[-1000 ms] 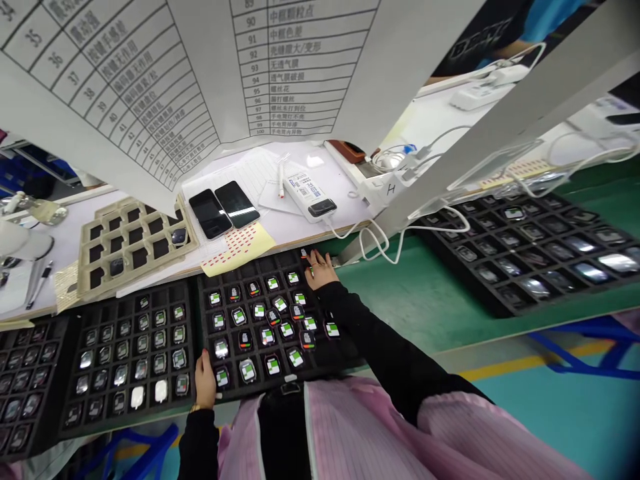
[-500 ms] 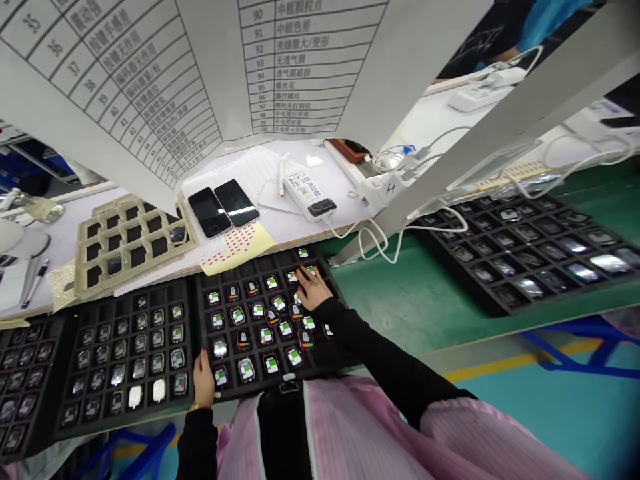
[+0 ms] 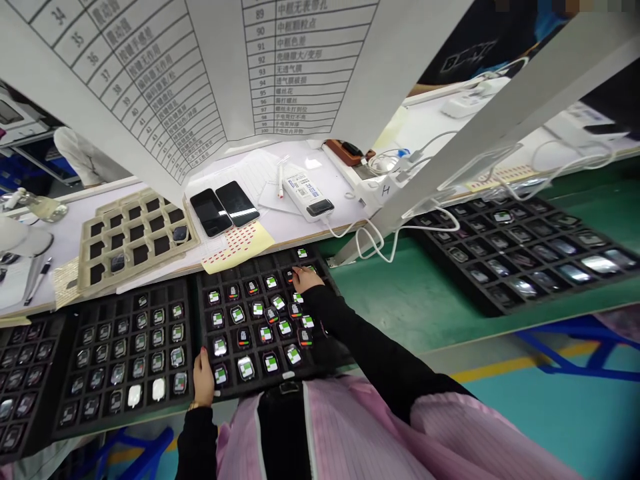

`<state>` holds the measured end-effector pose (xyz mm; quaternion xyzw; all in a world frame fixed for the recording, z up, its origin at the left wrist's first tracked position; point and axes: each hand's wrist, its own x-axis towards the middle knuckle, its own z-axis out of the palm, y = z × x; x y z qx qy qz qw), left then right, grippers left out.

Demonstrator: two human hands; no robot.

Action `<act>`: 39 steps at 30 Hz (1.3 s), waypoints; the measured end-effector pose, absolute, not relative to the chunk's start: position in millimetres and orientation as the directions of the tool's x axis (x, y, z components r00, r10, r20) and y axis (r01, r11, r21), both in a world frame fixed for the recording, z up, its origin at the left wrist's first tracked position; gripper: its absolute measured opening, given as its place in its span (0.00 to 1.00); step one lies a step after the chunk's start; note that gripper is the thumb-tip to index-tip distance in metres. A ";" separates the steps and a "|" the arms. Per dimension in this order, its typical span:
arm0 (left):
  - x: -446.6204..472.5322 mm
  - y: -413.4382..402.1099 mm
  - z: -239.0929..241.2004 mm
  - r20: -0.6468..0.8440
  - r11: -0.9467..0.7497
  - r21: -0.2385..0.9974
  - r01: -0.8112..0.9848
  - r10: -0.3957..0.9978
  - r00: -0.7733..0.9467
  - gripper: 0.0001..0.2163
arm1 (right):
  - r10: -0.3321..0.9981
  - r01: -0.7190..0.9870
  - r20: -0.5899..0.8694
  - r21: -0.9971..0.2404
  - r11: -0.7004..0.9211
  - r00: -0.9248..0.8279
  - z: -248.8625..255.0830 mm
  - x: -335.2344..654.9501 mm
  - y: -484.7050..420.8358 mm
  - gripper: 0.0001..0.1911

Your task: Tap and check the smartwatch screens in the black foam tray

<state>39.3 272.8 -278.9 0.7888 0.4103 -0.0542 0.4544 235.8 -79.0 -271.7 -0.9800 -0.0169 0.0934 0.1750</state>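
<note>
A black compartment tray (image 3: pixel 227 273) full of small watch bodies with lit green-and-white screens lies in front of me. My left hand (image 3: pixel 203 377) rests at the tray's near left corner, fingers curled against its edge. My right hand (image 3: pixel 305 278) reaches over the far right compartments, palm down, fingertips closed on a small watch body (image 3: pixel 291 274) in the second row.
A second black tray (image 3: pixel 127 353) of watch bodies lies to the left, another (image 3: pixel 520 250) on the green belt to the right. Behind are a beige tray (image 3: pixel 133 239), two phones (image 3: pixel 223 208), a white device (image 3: pixel 310 193), cables and a hanging printed chart (image 3: pixel 200 73).
My right hand has drawn back from the tray's far right corner toward the left, onto a compartment one row nearer. My left hand has stayed at the near corner.
</note>
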 end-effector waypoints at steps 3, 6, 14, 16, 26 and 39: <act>38.4 272.7 -279.5 -0.455 -0.246 0.684 0.687 0.593 0.665 0.23 | 0.033 -0.046 -0.220 -0.349 -0.936 0.975 -274.3 245.3 -72.7 0.15; 37.2 272.4 -280.1 -0.449 -0.234 0.699 0.676 0.592 0.669 0.23 | 0.024 -0.069 -0.246 -0.362 -0.930 0.969 -275.6 250.4 -70.4 0.12; 34.7 273.5 -280.5 -0.445 -0.201 0.730 0.653 0.585 0.678 0.22 | -0.035 -0.160 -0.301 -0.404 -0.901 0.953 -273.0 250.9 -76.3 0.12; 34.1 274.2 -281.7 -0.447 -0.194 0.737 0.648 0.580 0.681 0.22 | -0.047 -0.174 -0.297 -0.417 -0.892 0.954 -271.5 246.2 -76.6 0.13; 29.3 279.0 -296.3 -0.452 -0.161 0.756 0.635 0.573 0.684 0.24 | 0.027 -0.048 -0.147 -0.483 -0.874 0.989 -265.5 219.4 -68.0 0.12; 26.1 280.6 -303.3 -0.438 -0.129 0.793 0.596 0.560 0.704 0.25 | 0.509 0.463 0.069 -0.531 -0.709 0.858 -256.7 192.8 5.4 0.29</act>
